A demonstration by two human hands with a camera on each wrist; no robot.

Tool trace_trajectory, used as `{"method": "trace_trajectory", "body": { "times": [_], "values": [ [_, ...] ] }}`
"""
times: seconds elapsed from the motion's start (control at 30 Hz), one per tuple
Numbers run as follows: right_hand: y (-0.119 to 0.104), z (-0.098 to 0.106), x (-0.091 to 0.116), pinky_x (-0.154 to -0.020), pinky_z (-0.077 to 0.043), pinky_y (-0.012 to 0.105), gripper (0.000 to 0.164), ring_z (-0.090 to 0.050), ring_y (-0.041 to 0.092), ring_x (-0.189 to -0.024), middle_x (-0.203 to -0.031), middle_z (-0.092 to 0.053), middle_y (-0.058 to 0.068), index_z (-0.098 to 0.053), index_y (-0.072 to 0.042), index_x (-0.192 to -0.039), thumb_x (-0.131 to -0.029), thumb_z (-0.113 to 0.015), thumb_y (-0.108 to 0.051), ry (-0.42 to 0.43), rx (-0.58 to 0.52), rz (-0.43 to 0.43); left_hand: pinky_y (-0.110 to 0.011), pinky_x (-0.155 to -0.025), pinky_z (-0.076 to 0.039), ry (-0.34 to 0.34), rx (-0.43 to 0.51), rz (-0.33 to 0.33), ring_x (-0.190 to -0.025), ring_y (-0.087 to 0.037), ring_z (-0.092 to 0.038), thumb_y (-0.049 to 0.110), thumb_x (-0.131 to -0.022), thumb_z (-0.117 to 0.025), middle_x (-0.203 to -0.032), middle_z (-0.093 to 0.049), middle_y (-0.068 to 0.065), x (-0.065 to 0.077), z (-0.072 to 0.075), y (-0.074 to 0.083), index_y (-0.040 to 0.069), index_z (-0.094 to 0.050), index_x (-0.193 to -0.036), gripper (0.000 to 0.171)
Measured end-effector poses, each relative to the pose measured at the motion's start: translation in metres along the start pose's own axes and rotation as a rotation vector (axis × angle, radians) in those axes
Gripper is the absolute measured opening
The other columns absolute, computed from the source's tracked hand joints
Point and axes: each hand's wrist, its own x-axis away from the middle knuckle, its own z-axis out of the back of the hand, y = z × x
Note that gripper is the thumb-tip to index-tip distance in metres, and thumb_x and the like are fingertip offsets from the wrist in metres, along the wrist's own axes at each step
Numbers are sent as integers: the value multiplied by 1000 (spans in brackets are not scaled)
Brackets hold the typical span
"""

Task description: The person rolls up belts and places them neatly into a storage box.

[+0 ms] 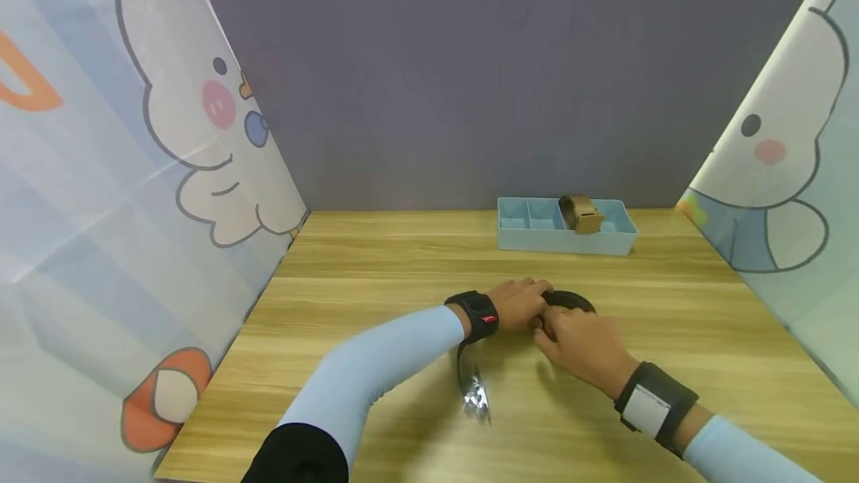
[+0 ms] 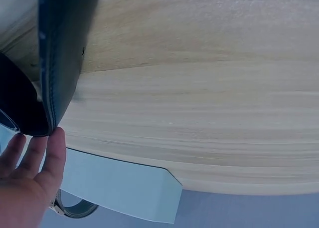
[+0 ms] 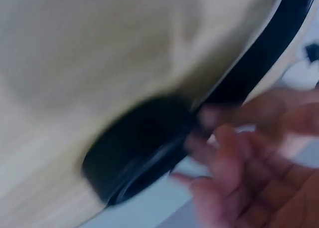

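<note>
A dark leather belt stands on edge, partly wound into a coil (image 1: 570, 300). A loose length of it runs back to an end with a shiny, silvery piece (image 1: 476, 397). My left hand (image 1: 520, 304) holds the belt at the coil's left side; in the left wrist view its fingers (image 2: 52, 160) lie at the strap's edge, with the thumb hidden. Close beside it, my right hand (image 1: 587, 345) grips the near side of the coil with curled fingers. The right wrist view blurs the fingers beside the rolled belt (image 3: 144, 143), hiding their exact contact.
Beyond the hands stands a light blue divided box (image 1: 564, 240) at the table's back. A coiled tan belt (image 1: 582, 215) sits in one of its compartments. The wooden table (image 1: 362, 267) meets a grey panel behind and printed cloths at both sides.
</note>
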Motion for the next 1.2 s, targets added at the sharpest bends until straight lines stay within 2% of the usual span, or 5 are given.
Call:
{"method": "trace_trajectory", "body": {
  "times": [0.3,0.5,0.67,0.93,1.2],
  "values": [
    [-48,-24,17,-39,-28,18,56,-34,-2,-44,-50,-38,-17,-59,-22,-62,-70,-53,-77,-268,-242,45,-25,-89,-48,-6,-18,-29,-115,-18,-52,40,-86,-61,-138,-44,-1,4,1,-1,38,-68,-106,21],
    [-64,-31,23,-44,-33,21,54,-43,-2,-52,-59,-50,-17,-62,-24,-73,-73,-50,-76,-340,-331,44,-24,-93,-46,-33,26,-30,-119,-17,-50,38,-86,-61,-139,-43,0,9,-2,-5,36,-68,-108,23],
    [-89,-32,25,-43,-31,22,57,-45,0,-52,-57,-47,-16,-56,-24,-70,-69,-48,-81,-300,-325,-2,-24,-95,-45,-34,30,-38,-123,-17,-47,38,-86,-61,-139,-44,0,11,-3,-8,37,-68,-106,22],
    [-87,-24,29,-41,-32,18,18,-42,-5,-50,-55,-47,-21,-58,-28,-68,-70,-67,-43,-284,-366,20,-24,-92,-46,-5,0,-61,-117,-18,-52,37,-86,-62,-138,-45,-3,8,0,-9,36,-69,-104,20],
    [-71,-13,39,-41,-31,19,22,-40,-4,-50,-57,-48,-20,-59,-24,-71,-63,-70,-41,-295,-285,-4,-24,-95,-45,-34,-8,-73,-123,-16,-49,35,-85,-63,-137,-46,-3,12,6,-14,32,-70,-106,22]
  ]
}}
